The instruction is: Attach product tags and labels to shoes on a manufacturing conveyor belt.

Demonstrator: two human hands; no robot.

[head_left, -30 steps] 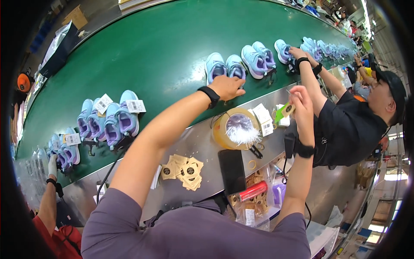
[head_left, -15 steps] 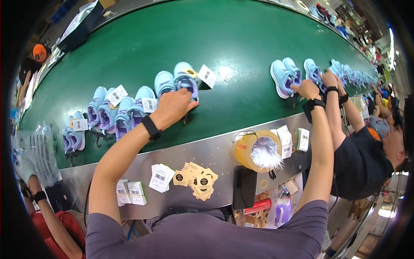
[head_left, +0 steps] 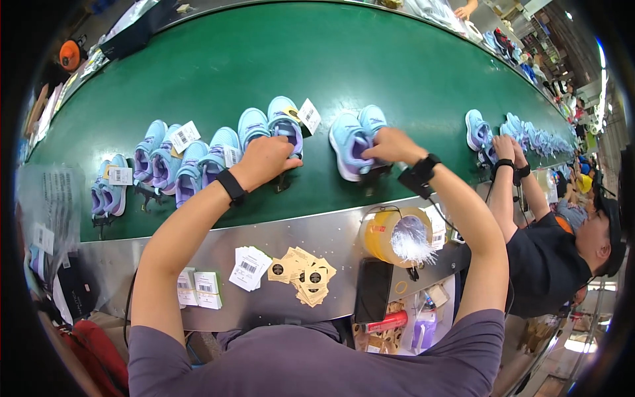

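My left hand is closed on the heel of a light blue sneaker, which has lilac lining and a white tag on it. Its mate stands against it on the left. Further right, my right hand grips the heel opening of another blue sneaker. Beside that one stands a matching sneaker without a visible tag. The fingertips of both hands are partly hidden inside the shoes. More tagged sneakers stand in pairs to the left.
A green conveyor belt runs past a metal ledge. On the ledge lie white tags, tan tags, a yellow tub holding clear plastic fasteners, and a black phone. At right, a co-worker handles sneakers.
My right hand has come left along the belt, bringing the untagged pair of sneakers closer to my left hand. My left hand stays on its sneaker. The co-worker's gloved hand at far left has gone.
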